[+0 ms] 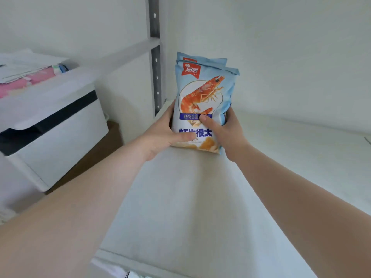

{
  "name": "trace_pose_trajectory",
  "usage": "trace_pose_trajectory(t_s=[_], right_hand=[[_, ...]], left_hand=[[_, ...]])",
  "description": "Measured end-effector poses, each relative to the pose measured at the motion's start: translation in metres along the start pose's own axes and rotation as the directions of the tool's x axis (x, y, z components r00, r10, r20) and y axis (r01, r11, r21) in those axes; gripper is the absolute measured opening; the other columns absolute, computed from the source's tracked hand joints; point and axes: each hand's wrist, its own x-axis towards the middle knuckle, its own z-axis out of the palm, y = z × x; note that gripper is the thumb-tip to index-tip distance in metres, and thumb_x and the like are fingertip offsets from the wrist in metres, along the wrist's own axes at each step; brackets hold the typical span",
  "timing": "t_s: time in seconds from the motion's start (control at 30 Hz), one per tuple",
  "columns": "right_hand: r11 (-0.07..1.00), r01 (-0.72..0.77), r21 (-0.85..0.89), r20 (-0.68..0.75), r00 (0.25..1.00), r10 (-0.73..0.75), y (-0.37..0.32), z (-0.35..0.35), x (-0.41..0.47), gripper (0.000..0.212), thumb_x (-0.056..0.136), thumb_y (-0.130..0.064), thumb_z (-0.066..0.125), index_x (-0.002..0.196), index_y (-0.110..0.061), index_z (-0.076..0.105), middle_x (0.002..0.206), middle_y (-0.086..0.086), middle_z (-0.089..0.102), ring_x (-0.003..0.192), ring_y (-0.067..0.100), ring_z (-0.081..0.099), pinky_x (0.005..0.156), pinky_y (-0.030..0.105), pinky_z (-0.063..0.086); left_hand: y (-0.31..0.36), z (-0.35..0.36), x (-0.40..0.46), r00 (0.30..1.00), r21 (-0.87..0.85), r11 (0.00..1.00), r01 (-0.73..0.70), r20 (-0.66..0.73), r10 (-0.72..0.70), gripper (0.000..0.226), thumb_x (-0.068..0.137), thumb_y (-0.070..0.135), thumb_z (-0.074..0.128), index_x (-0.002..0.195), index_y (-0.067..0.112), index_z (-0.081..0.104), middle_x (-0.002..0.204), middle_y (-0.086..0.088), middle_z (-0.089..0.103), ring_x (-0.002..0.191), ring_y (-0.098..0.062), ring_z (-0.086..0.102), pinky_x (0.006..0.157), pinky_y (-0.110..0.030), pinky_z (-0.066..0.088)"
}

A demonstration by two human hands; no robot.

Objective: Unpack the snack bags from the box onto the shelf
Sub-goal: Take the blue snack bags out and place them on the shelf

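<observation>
Reaching in over the bare front of the shelf (180, 197), the person has both arms stretched toward its back corner, and the left hand (160, 135) and right hand (224, 133) clasp a small stack of snack bags (202, 101) between them, thumbs across the printed front, the other fingers hidden behind or beside the packs. The bags stand upright, their lower edges at or just above the board under the palms; I cannot tell whether they touch it. At least two more tops show behind the front bag, slightly fanned. To finish well, I would press the bottoms flat on the board, square the stack between both palms, then let go slowly so the puffy packs do not topple forward. Beyond the fingertips the white wall leaves room to lean them. Just beyond the left fingers rises a grey slotted upright (155, 77), which the stack should not catch. Farther left, well apart, sits a white printer (54, 125) with papers (24, 69) piled above.
</observation>
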Motion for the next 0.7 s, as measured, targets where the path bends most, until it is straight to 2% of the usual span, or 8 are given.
trace_pose_trajectory(t_s=[0.07, 0.17, 0.27, 0.37, 0.47, 0.57, 0.63, 0.7], right_hand=[[1.000, 0.008, 0.002, -0.006, 1.000, -0.008, 0.004, 0.002, 0.018, 0.056, 0.080, -0.023, 0.080, 0.128, -0.022, 0.052, 0.114, -0.007, 0.069, 0.087, 0.004, 0.072, 0.068, 0.022, 0.059], [0.999, 0.034, -0.036, 0.029, 0.999, -0.032, 0.008, 0.005, 0.039, 0.056, 0.082, -0.025, 0.079, 0.130, -0.021, 0.051, 0.116, -0.006, 0.069, 0.091, 0.006, 0.071, 0.066, 0.018, 0.057], [0.995, 0.027, -0.094, 0.136, 0.991, -0.014, 0.009, 0.007, 0.055, 0.065, 0.079, -0.031, 0.081, 0.134, -0.025, 0.047, 0.121, -0.007, 0.068, 0.099, 0.006, 0.069, 0.078, 0.022, 0.058], [0.989, 0.046, -0.140, 0.274, 0.962, -0.006, 0.016, 0.001, 0.064, 0.087, 0.075, -0.017, 0.084, 0.144, -0.029, 0.033, 0.130, -0.007, 0.060, 0.115, 0.009, 0.062, 0.091, 0.030, 0.056], [0.986, 0.058, -0.156, 0.265, 0.964, -0.015, 0.022, -0.002, 0.070, 0.102, 0.079, -0.016, 0.081, 0.153, -0.032, 0.013, 0.141, -0.004, 0.051, 0.125, 0.012, 0.055, 0.098, 0.036, 0.054], [0.981, 0.083, -0.174, 0.272, 0.962, -0.033, 0.026, 0.000, 0.079, 0.102, 0.080, -0.028, 0.079, 0.155, -0.032, 0.010, 0.148, -0.006, 0.045, 0.130, 0.016, 0.051, 0.104, 0.042, 0.049], [0.978, 0.081, -0.193, 0.305, 0.952, -0.018, 0.024, -0.002, 0.086, 0.095, 0.084, -0.024, 0.075, 0.155, -0.031, 0.011, 0.149, -0.007, 0.045, 0.131, 0.014, 0.051, 0.106, 0.039, 0.048], [0.980, 0.047, -0.192, 0.344, 0.939, 0.022, 0.020, -0.005, 0.093, 0.088, 0.089, -0.015, 0.071, 0.154, -0.031, 0.015, 0.144, -0.007, 0.051, 0.123, 0.011, 0.058, 0.101, 0.035, 0.051]], left_hand=[[-0.006, -0.013, 0.017, 0.999, 0.047, 0.999, 0.004, 0.034, -0.006, 0.094, 0.065, 0.006, 0.084, 0.143, 0.027, 0.035, 0.125, 0.005, 0.064, 0.111, -0.014, 0.064, 0.081, -0.029, 0.056], [-0.013, -0.024, 0.036, 1.000, 0.071, 0.997, 0.010, -0.005, -0.010, 0.089, 0.068, 0.002, 0.082, 0.142, 0.025, 0.037, 0.124, 0.005, 0.064, 0.110, -0.013, 0.064, 0.080, -0.027, 0.056], [-0.017, -0.032, 0.048, 0.999, 0.128, 0.992, 0.002, -0.038, 0.003, 0.080, 0.072, 0.003, 0.080, 0.138, 0.025, 0.042, 0.121, 0.006, 0.066, 0.105, -0.008, 0.065, 0.077, -0.023, 0.056], [-0.019, -0.047, 0.059, 0.998, 0.201, 0.979, 0.008, -0.059, 0.004, 0.066, 0.076, 0.003, 0.077, 0.132, 0.023, 0.047, 0.115, 0.010, 0.067, 0.102, -0.002, 0.065, 0.077, -0.017, 0.053], [-0.022, -0.055, 0.067, 0.999, 0.242, 0.970, 0.005, -0.039, 0.005, 0.061, 0.080, 0.007, 0.075, 0.131, 0.023, 0.048, 0.117, 0.010, 0.067, 0.106, -0.004, 0.064, 0.081, -0.018, 0.052], [-0.023, -0.051, 0.071, 0.999, 0.259, 0.966, -0.002, -0.034, 0.011, 0.048, 0.087, 0.015, 0.068, 0.130, 0.026, 0.047, 0.115, 0.014, 0.066, 0.102, 0.003, 0.063, 0.080, -0.013, 0.050], [-0.023, -0.047, 0.073, 0.997, 0.244, 0.970, -0.016, -0.074, 0.035, 0.035, 0.095, 0.026, 0.056, 0.129, 0.025, 0.047, 0.113, 0.015, 0.064, 0.095, 0.010, 0.062, 0.077, -0.008, 0.047], [-0.023, -0.044, 0.075, 0.993, 0.250, 0.968, -0.034, -0.104, 0.062, 0.032, 0.099, 0.034, 0.046, 0.129, 0.025, 0.045, 0.114, 0.013, 0.064, 0.089, 0.014, 0.061, 0.072, -0.003, 0.046]])
